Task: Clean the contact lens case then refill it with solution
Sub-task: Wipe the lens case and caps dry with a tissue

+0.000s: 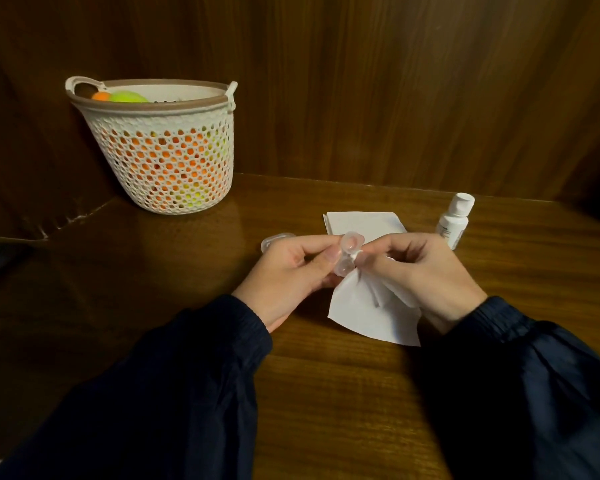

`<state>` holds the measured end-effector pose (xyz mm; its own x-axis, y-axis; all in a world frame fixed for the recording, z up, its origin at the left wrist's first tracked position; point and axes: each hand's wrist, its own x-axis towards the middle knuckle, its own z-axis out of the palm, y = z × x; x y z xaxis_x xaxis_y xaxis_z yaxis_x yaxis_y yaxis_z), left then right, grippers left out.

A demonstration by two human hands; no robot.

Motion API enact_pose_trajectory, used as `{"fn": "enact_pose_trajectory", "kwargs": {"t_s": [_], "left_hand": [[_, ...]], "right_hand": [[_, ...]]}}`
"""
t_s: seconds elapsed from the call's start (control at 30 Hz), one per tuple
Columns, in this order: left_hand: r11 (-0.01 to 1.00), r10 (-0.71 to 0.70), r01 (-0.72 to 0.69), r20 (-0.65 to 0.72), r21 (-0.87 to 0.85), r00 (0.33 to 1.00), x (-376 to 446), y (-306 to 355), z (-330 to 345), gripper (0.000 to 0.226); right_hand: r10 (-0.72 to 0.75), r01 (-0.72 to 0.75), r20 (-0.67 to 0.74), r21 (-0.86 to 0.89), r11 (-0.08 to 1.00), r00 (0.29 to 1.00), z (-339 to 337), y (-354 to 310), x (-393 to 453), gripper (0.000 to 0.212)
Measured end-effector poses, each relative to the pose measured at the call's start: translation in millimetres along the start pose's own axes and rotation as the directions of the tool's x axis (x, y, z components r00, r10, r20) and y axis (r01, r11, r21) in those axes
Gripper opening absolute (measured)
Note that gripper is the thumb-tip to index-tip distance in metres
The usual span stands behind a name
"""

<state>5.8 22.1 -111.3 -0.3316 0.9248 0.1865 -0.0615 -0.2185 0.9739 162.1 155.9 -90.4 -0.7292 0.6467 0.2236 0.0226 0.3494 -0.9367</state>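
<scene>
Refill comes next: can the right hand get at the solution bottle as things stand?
Probably yes, once freed. The bottle stands upright just beyond the right hand with nothing between, but that hand holds the tissue.

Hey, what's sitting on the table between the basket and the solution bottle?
In the head view, a folded white tissue lies between the basket and the solution bottle.

Bottle (pixel 453 221) label print (too small) unreadable
</scene>
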Motion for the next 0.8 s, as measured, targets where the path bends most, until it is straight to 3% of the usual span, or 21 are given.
{"fn": "enact_pose_trajectory", "kwargs": {"t_s": [0.13,0.33,0.5,0.63,0.8], "left_hand": [[1.0,0.004,-0.004,0.017,-0.026,1.0,-2,0,0,0.03],[1.0,-0.008,0.008,-0.02,-0.002,1.0,3,1,1,0.036],[1.0,0.016,-0.016,-0.077,-0.005,0.997,3,4,-3,0.043],[0.995,0.034,-0.027,-0.071,0.097,0.997,1,1,-1,0.041],[0.993,0.061,-0.053,-0.073,0.106,0.995,0,3,1,0.039]], "right_hand": [[-0.041,0.041,0.003,-0.099,0.994,0.999,0,-1,-1,0.013],[-0.102,0.086,-0.047,-0.269,0.959,0.994,-1,-1,1,0.007],[-0.137,0.11,-0.145,-0.178,0.978,0.98,-7,-5,0,0.012],[-0.263,0.23,-0.114,-0.238,0.944,0.958,5,-9,-6,0.014],[-0.279,0.234,-0.117,-0.299,0.925,0.953,9,-11,-9,0.013]]}}
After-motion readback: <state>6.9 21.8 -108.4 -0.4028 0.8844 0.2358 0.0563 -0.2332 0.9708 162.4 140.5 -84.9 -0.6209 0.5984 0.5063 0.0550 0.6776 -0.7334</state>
